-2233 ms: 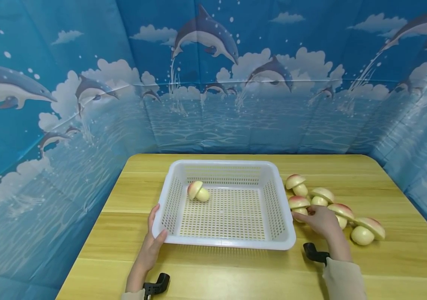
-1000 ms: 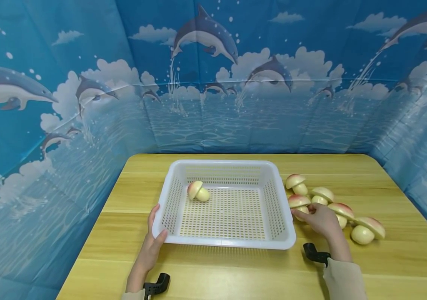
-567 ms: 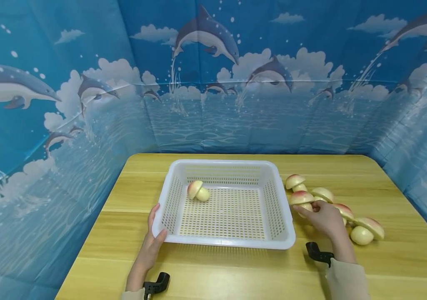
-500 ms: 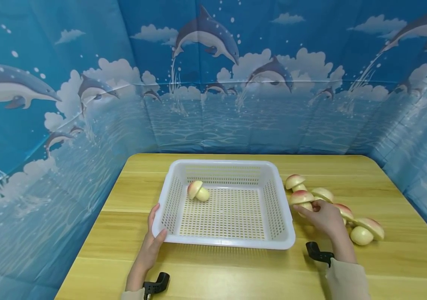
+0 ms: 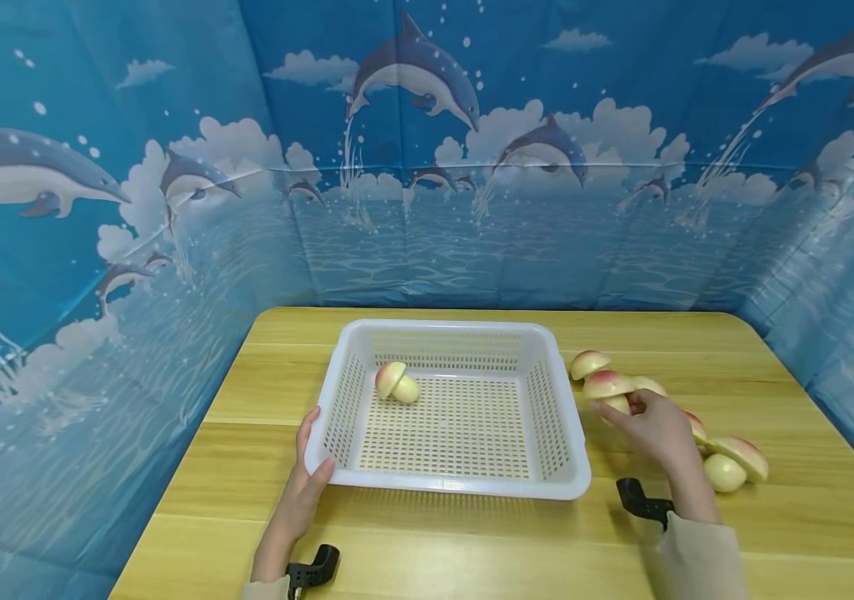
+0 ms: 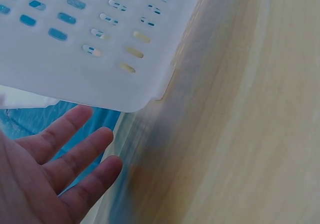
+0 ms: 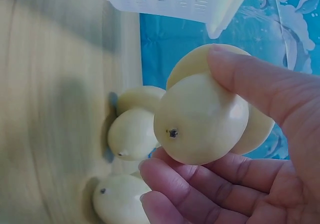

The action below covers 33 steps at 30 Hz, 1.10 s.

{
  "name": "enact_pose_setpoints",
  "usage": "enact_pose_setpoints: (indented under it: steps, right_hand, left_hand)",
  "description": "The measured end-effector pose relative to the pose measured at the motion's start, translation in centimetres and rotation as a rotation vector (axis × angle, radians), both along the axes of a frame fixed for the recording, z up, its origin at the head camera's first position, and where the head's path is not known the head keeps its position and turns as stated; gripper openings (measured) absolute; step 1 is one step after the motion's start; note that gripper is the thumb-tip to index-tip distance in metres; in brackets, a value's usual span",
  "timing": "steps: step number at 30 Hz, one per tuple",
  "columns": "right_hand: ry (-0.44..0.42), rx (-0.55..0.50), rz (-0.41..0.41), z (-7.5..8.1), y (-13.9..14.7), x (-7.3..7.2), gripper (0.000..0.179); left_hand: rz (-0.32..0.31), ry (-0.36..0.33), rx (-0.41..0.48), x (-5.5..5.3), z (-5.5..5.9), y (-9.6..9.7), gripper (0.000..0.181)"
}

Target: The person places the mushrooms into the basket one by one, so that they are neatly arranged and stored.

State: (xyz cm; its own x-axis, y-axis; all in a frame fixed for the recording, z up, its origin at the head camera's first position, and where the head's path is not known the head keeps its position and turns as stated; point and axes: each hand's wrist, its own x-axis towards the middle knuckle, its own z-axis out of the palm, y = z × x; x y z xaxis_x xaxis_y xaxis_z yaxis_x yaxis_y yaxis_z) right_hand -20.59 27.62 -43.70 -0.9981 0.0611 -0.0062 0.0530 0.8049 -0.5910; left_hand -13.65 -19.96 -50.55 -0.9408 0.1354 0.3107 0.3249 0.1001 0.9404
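Note:
My left hand (image 5: 299, 500) holds the near left corner of a white perforated plastic basket (image 5: 446, 483), its thumb on the rim. Beneath the basket's wall (image 6: 100, 83), several of that hand's fingers (image 6: 80, 154) are spread, as the left wrist view shows. One toy mushroom (image 5: 397, 383) with a pink-tinged cap lies inside, toward the back left. To the basket's right, my right hand (image 5: 655, 429) pinches a second toy mushroom (image 5: 608, 385) between thumb and fingers. Its round pale stem end (image 7: 200, 119) faces the right wrist camera, and the cap is partly hidden behind it.
More toy mushrooms lie around the right hand: one behind (image 5: 589, 363), one partly covered by the hand (image 5: 650, 384), and one at the near right (image 5: 740, 460). A wooden table (image 5: 471, 550) carries everything. A blue dolphin curtain (image 5: 427, 233) hangs along its back and sides.
The right hand has taken the mushroom beside the basket and raised it slightly back and to the right. The left hand and basket stay where they were.

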Motion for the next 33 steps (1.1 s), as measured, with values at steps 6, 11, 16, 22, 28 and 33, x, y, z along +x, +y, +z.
enact_pose_setpoints:
  steps: [6, 11, 16, 22, 28, 33]
  right_hand:
    - [0.011, 0.009, 0.021, 0.9, 0.0, -0.3, 0.075]
    - [-0.005, 0.022, 0.034, 1.5, -0.1, -0.5, 0.089]
    - [-0.034, 0.005, 0.033, 2.1, -0.4, -0.7, 0.094]
    - [-0.036, -0.017, 0.049, 3.0, -0.8, -1.0, 0.092]
    - [-0.008, -0.018, 0.067, 3.7, -1.2, -1.3, 0.088]
    - [0.018, -0.006, 0.077, 4.6, -1.8, -1.5, 0.084]
  left_hand:
    - [-0.001, -0.003, 0.002, 0.0, 0.0, 0.0, 0.070]
    - [0.004, -0.008, -0.007, 0.0, -0.1, -0.1, 0.070]
    - [0.001, -0.009, 0.003, 0.0, 0.0, -0.1, 0.070]
    - [-0.006, -0.010, 0.013, 0.0, 0.0, -0.1, 0.070]
    - [-0.010, 0.001, 0.001, 0.1, 0.1, 0.0, 0.069]
    - [-0.010, 0.007, -0.001, 0.1, 0.1, 0.0, 0.069]
